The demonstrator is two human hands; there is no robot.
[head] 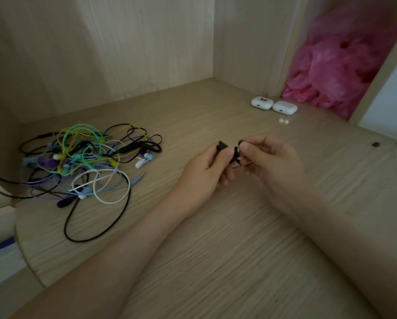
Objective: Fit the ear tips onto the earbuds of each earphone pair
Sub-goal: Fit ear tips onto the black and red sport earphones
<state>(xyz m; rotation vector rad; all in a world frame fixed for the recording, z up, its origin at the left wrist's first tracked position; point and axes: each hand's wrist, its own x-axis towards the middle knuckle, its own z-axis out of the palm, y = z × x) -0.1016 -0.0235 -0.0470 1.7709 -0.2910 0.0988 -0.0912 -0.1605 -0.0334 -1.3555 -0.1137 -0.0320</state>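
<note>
While my left hand (206, 168) grips the black earbud (222, 147), my right hand (270, 157) pinches the ear tip (241, 143) just right of it.

You are looking through one wide-angle camera worn on your head, and it is pointing forward and down across the wooden desktop (216, 261). It is sitting close. Your forearms are entering from the bottom edge, and your left hand (206, 171) and right hand (271, 160) are pinching a black earbud (223, 147) and a black ear tip (241, 142) near the frame's centre. The cable tangle (82, 162) is lying to the left, and the white cases (273, 104) are sitting at the far right.
</note>
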